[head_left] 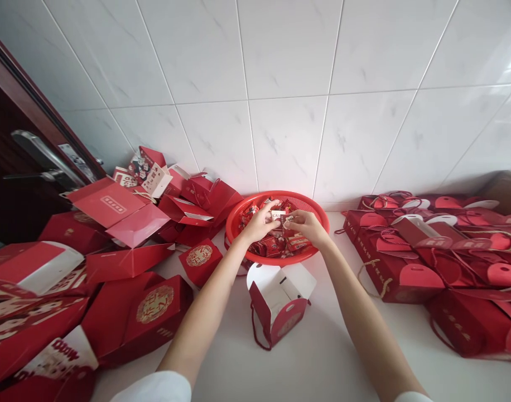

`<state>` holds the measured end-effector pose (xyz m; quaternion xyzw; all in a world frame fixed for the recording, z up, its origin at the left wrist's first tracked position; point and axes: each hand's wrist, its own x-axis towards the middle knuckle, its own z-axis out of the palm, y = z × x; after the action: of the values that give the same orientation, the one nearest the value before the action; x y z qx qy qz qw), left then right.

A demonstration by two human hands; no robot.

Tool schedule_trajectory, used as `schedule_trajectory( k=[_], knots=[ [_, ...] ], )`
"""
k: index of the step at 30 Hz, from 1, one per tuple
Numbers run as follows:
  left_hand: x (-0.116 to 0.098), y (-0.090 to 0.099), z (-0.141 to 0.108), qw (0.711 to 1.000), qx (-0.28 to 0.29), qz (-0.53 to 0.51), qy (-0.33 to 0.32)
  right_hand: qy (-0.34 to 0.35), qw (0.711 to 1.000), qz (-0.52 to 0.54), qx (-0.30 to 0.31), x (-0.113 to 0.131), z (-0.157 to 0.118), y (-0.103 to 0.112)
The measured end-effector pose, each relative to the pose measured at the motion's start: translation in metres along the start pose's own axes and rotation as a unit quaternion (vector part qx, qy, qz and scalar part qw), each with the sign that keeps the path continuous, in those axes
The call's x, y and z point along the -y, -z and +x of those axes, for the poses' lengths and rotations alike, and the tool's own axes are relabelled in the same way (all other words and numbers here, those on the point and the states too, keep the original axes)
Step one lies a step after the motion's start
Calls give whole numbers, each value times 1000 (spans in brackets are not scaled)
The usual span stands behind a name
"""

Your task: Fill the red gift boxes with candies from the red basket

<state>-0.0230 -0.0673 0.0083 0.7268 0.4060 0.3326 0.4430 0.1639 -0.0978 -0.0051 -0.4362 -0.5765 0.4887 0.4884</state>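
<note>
Both of my hands reach into a red plastic basket (318, 245) of wrapped candies. My left hand (260, 221) is at the left of the pile, its thumb and fingers curved around a small candy with a white label (278, 214). My right hand (308, 225) is at the right, fingers pinched together on a small wrapped candy that they partly hide. Nearer to me, between my forearms, stands a small red gift box (276, 321). Its top flaps are open, its inside is white, and a dark red cord hangs at its side.
Opened and folded red gift boxes (155, 307) are heaped on the left. At the right, closed red boxes (389, 268) with cord handles stand in rows on the white tabletop (322, 357). A tiled wall (289, 139) rises behind; a door handle (46, 156) is at far left.
</note>
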Motion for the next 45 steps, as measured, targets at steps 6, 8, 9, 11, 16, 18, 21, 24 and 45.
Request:
schedule_trajectory(
  k=[6,8,9,11,16,18,21,24,45],
  knots=[
    [7,4,4,991,-104,76,-37,41,993,36,-100,2,-1,1],
    [7,5,4,983,-134,106,-62,34,993,63,-99,3,-1,1],
    [6,5,4,981,-133,126,-71,32,993,65,-97,2,-1,1],
    [5,4,3,978,-73,181,-70,35,992,50,-111,1,0,1],
    [3,-3,-3,915,202,348,25,14,988,92,-126,-3,3,1],
    [2,-6,-4,897,207,389,40,9,989,98,-113,-3,3,1],
    [-1,-10,-4,880,175,436,73,32,991,61,-117,-4,3,1],
    [-7,-13,-1,853,178,480,99,48,991,36,-119,-5,3,1],
    [-2,0,3,980,47,190,-34,20,980,127,-155,-4,6,4]
  ],
)
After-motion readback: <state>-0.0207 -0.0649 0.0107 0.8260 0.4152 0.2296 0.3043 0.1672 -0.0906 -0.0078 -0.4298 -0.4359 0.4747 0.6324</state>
